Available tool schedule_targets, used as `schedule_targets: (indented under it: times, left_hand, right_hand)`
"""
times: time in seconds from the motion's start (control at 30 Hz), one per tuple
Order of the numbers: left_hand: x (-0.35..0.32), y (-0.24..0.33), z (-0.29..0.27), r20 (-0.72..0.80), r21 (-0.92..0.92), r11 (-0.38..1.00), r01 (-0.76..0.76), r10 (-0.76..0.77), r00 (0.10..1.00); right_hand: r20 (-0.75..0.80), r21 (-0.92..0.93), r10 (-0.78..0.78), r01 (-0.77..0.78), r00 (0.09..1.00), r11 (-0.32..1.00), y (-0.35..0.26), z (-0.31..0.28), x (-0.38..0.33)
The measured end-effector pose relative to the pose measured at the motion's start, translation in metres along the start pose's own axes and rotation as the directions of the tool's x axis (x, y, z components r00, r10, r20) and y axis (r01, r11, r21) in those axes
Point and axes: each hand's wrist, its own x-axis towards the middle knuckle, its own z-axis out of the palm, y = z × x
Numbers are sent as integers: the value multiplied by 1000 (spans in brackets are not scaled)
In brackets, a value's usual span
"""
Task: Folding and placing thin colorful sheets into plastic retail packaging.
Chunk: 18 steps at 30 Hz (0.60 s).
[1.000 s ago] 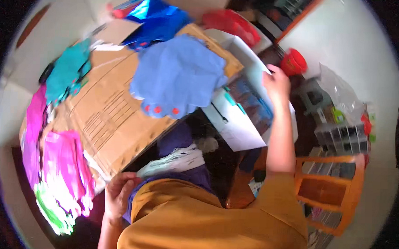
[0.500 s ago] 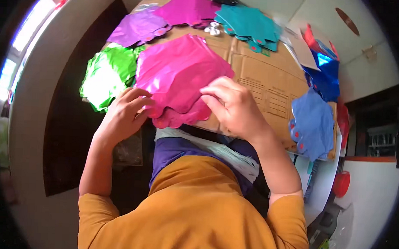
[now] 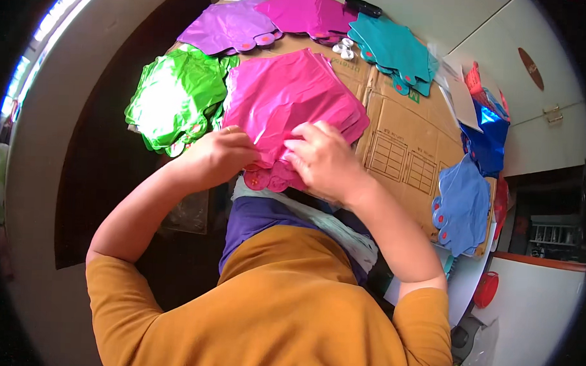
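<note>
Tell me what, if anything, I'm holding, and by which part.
Your left hand and right hand touch the near edge of the glossy pink, foil-like scalloped sheets; whether they pinch it cannot be told.

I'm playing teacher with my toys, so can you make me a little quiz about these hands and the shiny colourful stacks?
1. Multiple choice: Which stack are the bare left hand and bare right hand touching?
A) smooth teal stack
B) shiny hot-pink foil-like stack
C) pale-purple foil-like stack

2. True or false: The shiny bright-green foil-like stack lies to the left of the pink one.

3. Fill in: The small, rounded white pieces lie on a broad brown sheet of ____.

Key: 1. B; 2. True; 3. cardboard.
</note>
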Motion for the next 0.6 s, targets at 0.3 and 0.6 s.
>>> schedule_targets:
  times: [0.3,0.6]
  left_hand:
    - [22,-17,-13,256,-372,705,604,-548,797]
    - [15,12,-9,-296,328,922,-206,307,905]
  right_hand:
    - [-105,373,190,-138,976,918,-13,35,12]
    - [279,532,591,-634,757,561,6,23,42]
